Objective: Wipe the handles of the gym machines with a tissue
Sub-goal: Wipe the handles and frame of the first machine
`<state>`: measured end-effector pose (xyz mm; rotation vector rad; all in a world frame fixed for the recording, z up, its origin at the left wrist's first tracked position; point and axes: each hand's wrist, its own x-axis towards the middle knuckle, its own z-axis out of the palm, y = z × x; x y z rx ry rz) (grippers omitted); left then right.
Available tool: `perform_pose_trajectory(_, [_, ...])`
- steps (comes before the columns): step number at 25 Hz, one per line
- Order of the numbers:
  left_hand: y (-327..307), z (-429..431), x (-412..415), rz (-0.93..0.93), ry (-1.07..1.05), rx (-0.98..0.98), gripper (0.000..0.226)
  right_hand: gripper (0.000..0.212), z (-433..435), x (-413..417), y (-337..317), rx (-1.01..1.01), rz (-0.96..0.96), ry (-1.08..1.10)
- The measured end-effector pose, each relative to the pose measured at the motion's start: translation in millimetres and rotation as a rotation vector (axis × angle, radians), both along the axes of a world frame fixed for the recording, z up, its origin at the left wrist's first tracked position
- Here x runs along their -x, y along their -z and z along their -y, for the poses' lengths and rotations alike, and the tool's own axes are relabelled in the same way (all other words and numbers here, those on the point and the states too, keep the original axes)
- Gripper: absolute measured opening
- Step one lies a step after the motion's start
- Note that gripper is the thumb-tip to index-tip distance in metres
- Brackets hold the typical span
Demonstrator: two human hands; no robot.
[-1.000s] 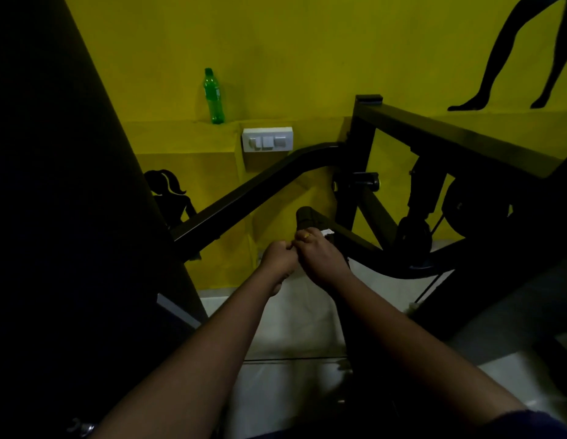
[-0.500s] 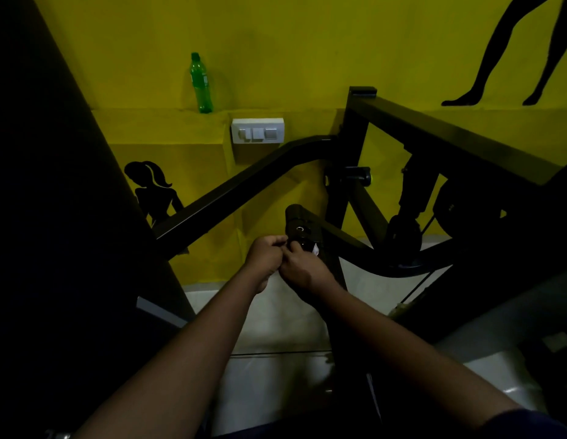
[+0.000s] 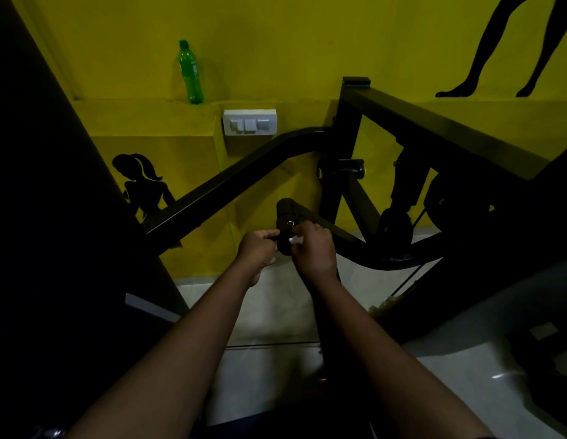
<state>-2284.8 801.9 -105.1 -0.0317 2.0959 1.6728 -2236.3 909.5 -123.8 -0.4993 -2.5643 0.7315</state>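
A: Hand positions to be logged. What is noted against a second ago?

B: Both hands were bunched together just below the bar end. They are now raised onto the black padded cylindrical handle at the tip of the dark curved machine arm. The small white crumpled tissue, almost hidden before, is now exposed.

A: Grip?

B: The tissue is pinched in the curled fingers of the right hand and pressed to the handle's near face. The left hand is curled at the handle's left side, touching it. Whether the handle or a tissue corner is gripped cannot be told.

A: Meaning for the task?

B: Contact is judged just made. Wiping of this handle is taken as begun, not finished; the far rounded end is not yet covered.

A: Surroundings?

B: A green plastic bottle is noted on the yellow wall ledge, with a white switch plate below it. Neither is touched.
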Motion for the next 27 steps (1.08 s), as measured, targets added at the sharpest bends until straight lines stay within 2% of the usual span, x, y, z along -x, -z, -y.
perform_pose_trajectory(3, [1,-3,-1,-0.084,0.023,0.084,0.046,0.023,-5,0,2,0.080,-0.107,-0.030])
perform_pose_trajectory(6, [-2,-7,-3,-0.255,0.121,0.251,0.049,0.025,-13,2,-4,0.189,-0.175,0.012])
perform_pose_trajectory(10, [-6,-12,1,-0.445,0.224,0.452,0.053,0.024,-35,37,-2,0.138,0.007,-0.036])
perform_pose_trajectory(13, [-6,-13,4,-0.476,0.250,0.509,0.049,0.024,-44,51,-1,0.187,0.126,0.124])
perform_pose_trajectory(15, [-3,-12,6,-0.490,0.241,0.502,0.049,0.030,-46,33,9,0.361,0.149,0.251])
perform_pose_trajectory(16, [-2,-12,7,-0.492,0.228,0.491,0.049,0.029,-48,20,20,0.512,0.140,0.275])
perform_pose_trajectory(19, [1,-12,9,-0.487,0.190,0.473,0.050,0.021,-43,-3,40,1.292,0.129,0.256])
perform_pose_trajectory(21, [2,-12,9,-0.490,0.179,0.469,0.050,0.024,-48,8,51,1.498,0.148,0.303])
perform_pose_trajectory(24, [3,-12,9,-0.501,0.176,0.480,0.049,0.035,-48,17,42,1.585,0.248,0.315])
perform_pose_trajectory(27, [4,-12,8,-0.516,0.182,0.492,0.049,0.028,-48,3,36,1.458,0.295,0.315])
